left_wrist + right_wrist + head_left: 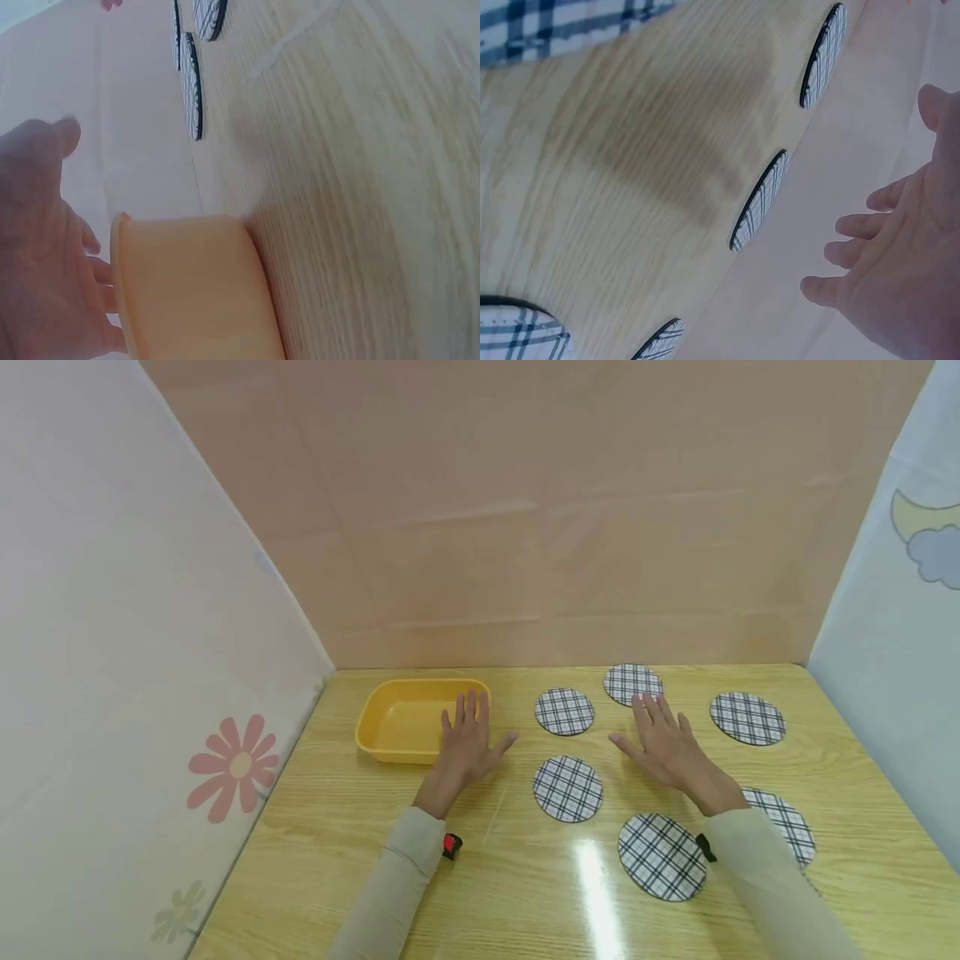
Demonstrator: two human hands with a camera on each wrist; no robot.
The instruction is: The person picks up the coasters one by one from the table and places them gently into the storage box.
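2 flat, spread hands: left hand [467, 745] over yellow tray [397, 720], right hand [663, 742] beside plaid coasters [567, 788]

From where I watched, the head camera looked forward and down from above the near edge of the table [525, 893], taking in both hands, the yellow tray [397, 722] at far left and the plaid discs to the right, with the walls behind. The left wrist camera sat low and close beside the left hand [37, 255], rolled on its side, facing the tray [195, 285] wall at very near range and, beyond it, the discs edge-on; the tray and those discs were shared with the head view. The right wrist camera, likewise tilted and close to the tabletop [630, 150], looked past the right hand [900, 255] toward the far discs, which the head view also showed.
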